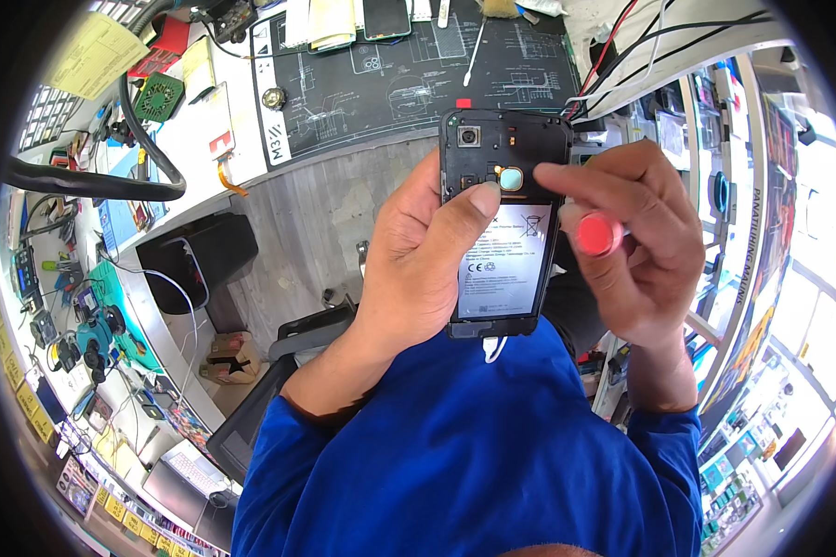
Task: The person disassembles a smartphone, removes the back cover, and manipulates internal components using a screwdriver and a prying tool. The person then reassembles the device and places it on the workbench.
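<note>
Left hand (416, 260): pinching the left edge of a black rectangular smartphone with a bared back (532, 197), with thumb on top and the other fingers mostly hidden beneath.
Right hand (658, 246): curled around a round, red-ended cylindrical handle (600, 234), with index finger reaching over the right side of the smartphone; touching or just above, cannot tell.
Smartphone position: held above the lap, back upward, camera end far, battery end near.
Exposed parts: square dark camera module (470, 136) at the far left corner; pale teal rounded-square part (512, 179) close to the left thumb; flat white-labelled battery (502, 269) across the near half.
Handling: judged light and stiff, probably slippery along the smooth battery label; bared parts judged fragile under pressure.
Hold: best taken by the long black side edges, clear of the teal part and the battery face.
Near edge: just beside a white cable plug (490, 349), seated or loose, cannot tell; blue long-sleeved shirt (474, 436) beyond.
Far edge: toward a dark printed work mat (362, 121); height difference not readable.
Left room: wide, over grey wood-look floor (297, 223), beyond the left hand.
Right room: tight, taken up by the right hand and red-ended handle.
</note>
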`<state>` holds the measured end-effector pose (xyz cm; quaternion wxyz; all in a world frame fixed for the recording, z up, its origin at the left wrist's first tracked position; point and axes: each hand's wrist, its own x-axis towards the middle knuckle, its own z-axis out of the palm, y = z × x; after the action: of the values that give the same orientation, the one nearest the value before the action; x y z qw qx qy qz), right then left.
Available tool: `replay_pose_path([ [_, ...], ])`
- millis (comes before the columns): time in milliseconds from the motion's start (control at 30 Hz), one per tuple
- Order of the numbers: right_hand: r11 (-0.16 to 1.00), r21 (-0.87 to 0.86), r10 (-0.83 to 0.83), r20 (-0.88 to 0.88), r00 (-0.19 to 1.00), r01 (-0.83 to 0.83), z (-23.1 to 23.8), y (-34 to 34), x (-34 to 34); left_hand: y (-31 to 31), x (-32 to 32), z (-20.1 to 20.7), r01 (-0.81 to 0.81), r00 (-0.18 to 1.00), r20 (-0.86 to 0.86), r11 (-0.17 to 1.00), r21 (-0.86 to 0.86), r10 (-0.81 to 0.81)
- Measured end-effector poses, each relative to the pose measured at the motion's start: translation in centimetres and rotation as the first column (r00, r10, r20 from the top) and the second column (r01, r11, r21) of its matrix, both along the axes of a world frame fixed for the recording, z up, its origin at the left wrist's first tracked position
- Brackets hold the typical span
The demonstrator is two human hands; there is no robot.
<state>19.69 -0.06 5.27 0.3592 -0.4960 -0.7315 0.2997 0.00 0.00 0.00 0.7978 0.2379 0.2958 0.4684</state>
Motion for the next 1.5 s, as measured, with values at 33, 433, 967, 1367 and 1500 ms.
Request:
replay_pose_path([
  [33,1.000,0.017,0.026,0.017,1.000,-0.026,0.1,0.1,-0.3,0.0,0.0,-0.1,-0.003,1.000,-0.009,1.000,0.009,0.003],
  [433,0.901,-0.390,-0.377,-0.487,0.788,0.190,-2.5,1.5,0.9,-0.3,-0.5,-5.6,-0.148,0.988,0.035,0.986,-0.079,0.151],
  [967,0.711,-0.681,-0.398,-0.594,0.699,-0.174,-12.2,9.8,-3.4,-2.5,-3.3,-11.4,-0.291,0.956,-0.010,0.940,-0.177,0.294],
  [1367,0.884,-0.445,0.182,0.045,0.982,-0.143,-20.3,20.0,-17.9,-4.4,-5.9,-13.0,-0.364,0.930,-0.014,0.916,-0.170,0.367],
  [1500,0.939,-0.098,0.328,0.551,0.768,-0.330,-23.5,24.3,-24.9,-5.7,-6.3,-14.4,-0.383,0.923,-0.040,0.908,-0.171,0.382],
])
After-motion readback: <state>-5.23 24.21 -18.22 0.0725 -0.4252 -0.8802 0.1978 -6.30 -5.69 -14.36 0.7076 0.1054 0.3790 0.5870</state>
